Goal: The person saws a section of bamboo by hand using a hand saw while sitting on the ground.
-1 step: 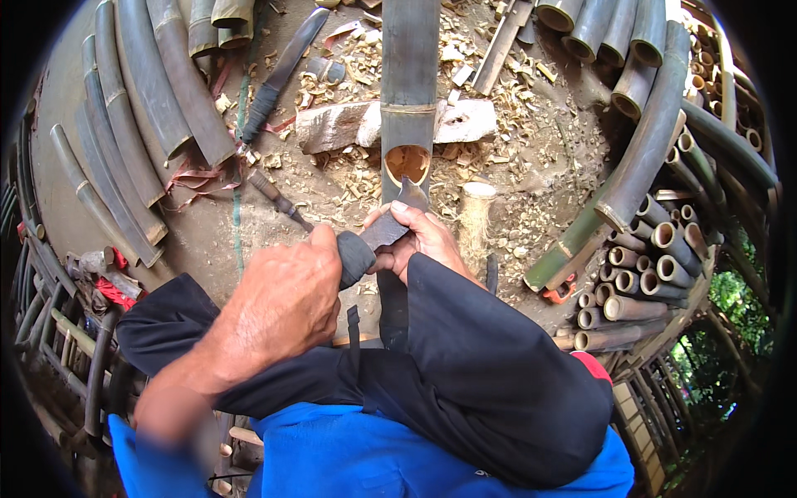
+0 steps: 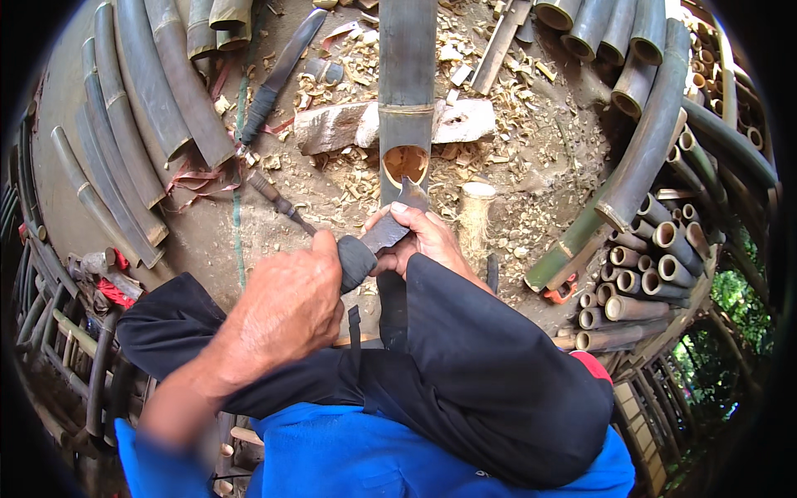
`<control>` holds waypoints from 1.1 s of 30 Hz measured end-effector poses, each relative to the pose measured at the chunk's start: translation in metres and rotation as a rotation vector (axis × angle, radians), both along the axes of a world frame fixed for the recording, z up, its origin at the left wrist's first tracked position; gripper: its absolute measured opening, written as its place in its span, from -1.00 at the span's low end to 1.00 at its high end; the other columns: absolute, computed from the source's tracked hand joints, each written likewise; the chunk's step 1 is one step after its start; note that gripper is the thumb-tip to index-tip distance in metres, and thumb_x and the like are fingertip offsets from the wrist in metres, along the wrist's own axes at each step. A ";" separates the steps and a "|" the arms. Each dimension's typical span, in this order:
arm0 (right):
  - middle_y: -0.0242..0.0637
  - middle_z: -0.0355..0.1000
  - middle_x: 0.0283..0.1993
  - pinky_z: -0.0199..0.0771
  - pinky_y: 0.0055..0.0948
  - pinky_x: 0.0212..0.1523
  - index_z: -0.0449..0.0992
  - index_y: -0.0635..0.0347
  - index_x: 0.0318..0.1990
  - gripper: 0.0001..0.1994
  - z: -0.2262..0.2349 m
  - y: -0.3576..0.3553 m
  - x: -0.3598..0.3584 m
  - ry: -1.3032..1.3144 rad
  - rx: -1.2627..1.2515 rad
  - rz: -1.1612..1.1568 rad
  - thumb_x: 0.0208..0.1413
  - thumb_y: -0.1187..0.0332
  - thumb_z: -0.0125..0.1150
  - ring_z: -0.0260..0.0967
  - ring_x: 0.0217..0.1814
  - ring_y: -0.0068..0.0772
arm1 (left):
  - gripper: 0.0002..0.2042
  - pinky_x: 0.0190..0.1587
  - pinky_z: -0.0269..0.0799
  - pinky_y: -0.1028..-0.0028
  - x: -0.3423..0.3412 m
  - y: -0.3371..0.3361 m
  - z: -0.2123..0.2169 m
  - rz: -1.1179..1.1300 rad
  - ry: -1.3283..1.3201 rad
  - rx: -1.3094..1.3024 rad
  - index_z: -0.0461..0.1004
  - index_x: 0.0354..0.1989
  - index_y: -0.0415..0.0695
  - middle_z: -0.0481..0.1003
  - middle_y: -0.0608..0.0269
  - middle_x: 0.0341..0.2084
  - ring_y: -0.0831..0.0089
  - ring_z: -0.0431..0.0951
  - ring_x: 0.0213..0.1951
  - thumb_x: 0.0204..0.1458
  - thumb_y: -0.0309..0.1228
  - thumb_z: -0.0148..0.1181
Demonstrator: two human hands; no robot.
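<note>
My left hand [image 2: 286, 299] is closed around the dark, wrapped handle [image 2: 355, 264] of a knife. Its broad grey blade [image 2: 384, 233] slants up toward the cut opening of a thick bamboo pole [image 2: 407, 66]. My right hand [image 2: 427, 241] is closed on the blade, thumb on its upper face and fingers curled behind. The opening is rounded and shows a tan inside. Blade and hands hide part of the pole's near end. Behind the opening, the pole crosses a rough wooden block [image 2: 332, 127].
Wood shavings litter the ground. To the left lie a long knife [image 2: 282, 75], a thin-bladed tool [image 2: 278, 201] and long bamboo poles [image 2: 149, 75]. A short cut stump [image 2: 476, 216] stands right of my hands. Cut bamboo tubes [image 2: 635, 307] are stacked at the right.
My left hand and the knife handle have shifted very slightly down and to the right. Both hands keep their hold.
</note>
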State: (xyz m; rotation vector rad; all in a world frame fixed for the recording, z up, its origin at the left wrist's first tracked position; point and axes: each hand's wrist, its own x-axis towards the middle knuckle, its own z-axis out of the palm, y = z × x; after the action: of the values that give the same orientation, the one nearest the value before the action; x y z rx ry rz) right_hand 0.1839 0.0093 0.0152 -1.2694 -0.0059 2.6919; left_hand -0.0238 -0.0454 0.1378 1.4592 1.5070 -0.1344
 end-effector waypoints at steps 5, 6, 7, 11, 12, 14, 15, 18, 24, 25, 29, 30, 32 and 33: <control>-0.04 0.59 -0.30 0.63 -0.34 -0.40 0.58 0.40 -0.17 -0.58 0.004 0.041 0.017 -0.120 0.267 0.477 0.33 0.12 0.05 0.57 -0.44 -0.22 | -0.57 -0.39 0.52 0.01 0.065 -0.042 -0.025 0.348 -0.079 0.107 0.25 -0.13 -0.55 0.47 -0.27 -0.63 -0.24 0.57 -0.52 -0.03 -0.46 0.27; -0.13 0.59 -0.41 0.52 -0.42 -0.47 0.62 0.32 -0.29 -0.59 0.003 0.040 0.017 -0.194 0.331 0.434 0.29 0.12 0.03 0.53 -0.51 -0.33 | -0.52 -0.39 0.52 -0.01 0.084 -0.047 -0.032 0.427 -0.090 0.091 0.22 -0.09 -0.58 0.48 -0.32 -0.61 -0.27 0.57 -0.50 -0.02 -0.45 0.29; -0.13 0.59 -0.41 0.52 -0.42 -0.47 0.62 0.32 -0.29 -0.59 0.001 0.044 0.019 -0.201 0.339 0.426 0.29 0.12 0.03 0.53 -0.51 -0.33 | -0.47 -0.38 0.52 -0.03 0.104 -0.048 -0.037 0.506 -0.101 0.072 0.19 -0.06 -0.61 0.48 -0.37 -0.58 -0.29 0.58 -0.47 -0.01 -0.44 0.31; -0.23 0.56 -0.48 0.45 -0.42 -0.45 0.60 0.27 -0.37 -0.57 -0.001 0.057 0.028 -0.282 0.494 0.691 0.30 0.09 -0.01 0.45 -0.53 -0.40 | -0.40 -0.30 0.42 -0.05 0.152 -0.038 -0.049 0.944 -0.258 -0.235 0.12 0.21 -0.46 0.51 -0.29 -0.46 -0.23 0.59 -0.36 0.07 -0.49 0.28; -0.25 0.55 -0.48 0.44 -0.41 -0.41 0.60 0.25 -0.37 -0.56 -0.010 0.048 0.037 -0.352 0.692 0.736 0.31 0.07 -0.03 0.45 -0.50 -0.41 | -0.41 -0.28 0.45 0.01 0.155 -0.039 -0.049 0.950 -0.257 -0.225 0.15 0.21 -0.42 0.52 -0.24 -0.45 -0.12 0.61 -0.35 0.07 -0.48 0.29; -0.29 0.52 -0.47 0.40 -0.38 -0.31 0.58 0.20 -0.37 -0.58 -0.004 0.039 0.036 -0.447 0.971 0.814 0.34 0.08 -0.04 0.43 -0.40 -0.44 | -0.42 -0.26 0.47 0.06 0.150 -0.050 -0.053 0.981 -0.240 -0.209 0.18 0.21 -0.38 0.54 -0.19 -0.44 -0.01 0.63 -0.35 0.06 -0.47 0.31; -0.29 0.52 -0.47 0.40 -0.38 -0.31 0.58 0.20 -0.37 -0.58 0.015 0.036 0.034 -0.474 0.975 0.810 0.34 0.08 -0.04 0.43 -0.40 -0.44 | -0.43 -0.24 0.49 0.14 0.138 -0.059 -0.051 0.976 -0.374 -0.165 0.22 0.18 -0.36 0.55 -0.09 -0.42 0.14 0.62 -0.34 0.03 -0.47 0.34; -0.30 0.53 -0.42 0.41 -0.44 -0.37 0.58 0.19 -0.27 -0.64 0.015 0.021 0.013 -0.355 0.629 0.674 0.37 0.10 0.03 0.46 -0.41 -0.49 | -0.52 -0.24 0.53 0.25 0.100 -0.081 -0.050 1.015 -0.336 -0.081 0.44 0.02 -0.30 0.57 0.08 -0.45 0.31 0.59 -0.39 -0.07 -0.38 0.43; -0.15 0.54 -0.30 0.64 -0.32 -0.42 0.49 0.33 -0.16 -0.66 0.012 0.027 -0.042 -0.117 0.352 0.319 0.37 0.16 0.06 0.55 -0.43 -0.34 | -0.63 -0.26 0.54 0.32 0.016 -0.039 -0.028 0.833 0.207 0.052 0.66 -0.26 -0.32 0.63 -0.05 -0.49 0.27 0.63 -0.46 -0.31 -0.39 0.45; -0.15 0.54 -0.30 0.64 -0.32 -0.42 0.49 0.33 -0.16 -0.66 0.013 0.027 -0.042 -0.109 0.358 0.312 0.37 0.16 0.06 0.55 -0.43 -0.34 | -0.65 -0.24 0.56 0.23 0.013 -0.020 -0.010 0.779 0.277 -0.029 0.66 -0.29 -0.30 0.63 -0.13 -0.45 0.11 0.67 -0.42 -0.33 -0.41 0.44; -0.15 0.51 -0.21 0.69 -0.24 -0.33 0.46 0.30 -0.03 -0.72 0.012 0.025 -0.033 0.069 0.231 -0.031 0.38 0.23 0.05 0.57 -0.25 -0.29 | -0.69 -0.29 0.53 0.15 0.014 0.023 0.019 0.412 0.475 0.148 0.62 -0.31 -0.27 0.61 -0.07 -0.49 -0.01 0.66 -0.38 -0.31 -0.44 0.41; -0.13 0.52 -0.19 0.68 -0.23 -0.33 0.45 0.31 -0.02 -0.71 0.012 0.023 -0.032 0.093 0.184 -0.151 0.39 0.21 0.04 0.57 -0.26 -0.28 | -0.70 -0.32 0.52 0.12 0.019 0.030 0.023 0.264 0.534 0.229 0.60 -0.32 -0.26 0.59 -0.04 -0.51 -0.02 0.65 -0.37 -0.31 -0.44 0.41; -0.12 0.52 -0.11 0.67 -0.16 -0.15 0.44 0.27 -0.01 -0.71 0.000 0.015 -0.025 0.210 0.093 -0.309 0.40 0.20 0.06 0.57 -0.15 -0.23 | -0.73 -0.33 0.50 0.13 0.032 0.035 0.021 0.197 0.544 0.320 0.57 -0.34 -0.25 0.56 -0.01 -0.53 0.02 0.64 -0.39 -0.28 -0.45 0.40; -0.12 0.52 -0.11 0.67 -0.16 -0.15 0.44 0.27 -0.01 -0.71 -0.003 0.012 -0.024 0.213 0.092 -0.306 0.40 0.20 0.06 0.57 -0.15 -0.23 | -0.76 -0.35 0.48 0.13 0.038 0.038 0.020 0.133 0.555 0.410 0.54 -0.36 -0.24 0.54 0.03 -0.54 0.07 0.64 -0.40 -0.25 -0.45 0.38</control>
State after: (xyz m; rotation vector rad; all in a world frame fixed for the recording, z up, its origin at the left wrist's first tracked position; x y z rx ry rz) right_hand 0.1600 0.0218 0.0123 -0.8719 0.0833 2.5134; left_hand 0.0142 -0.0075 0.1583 1.7236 2.1747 -0.1658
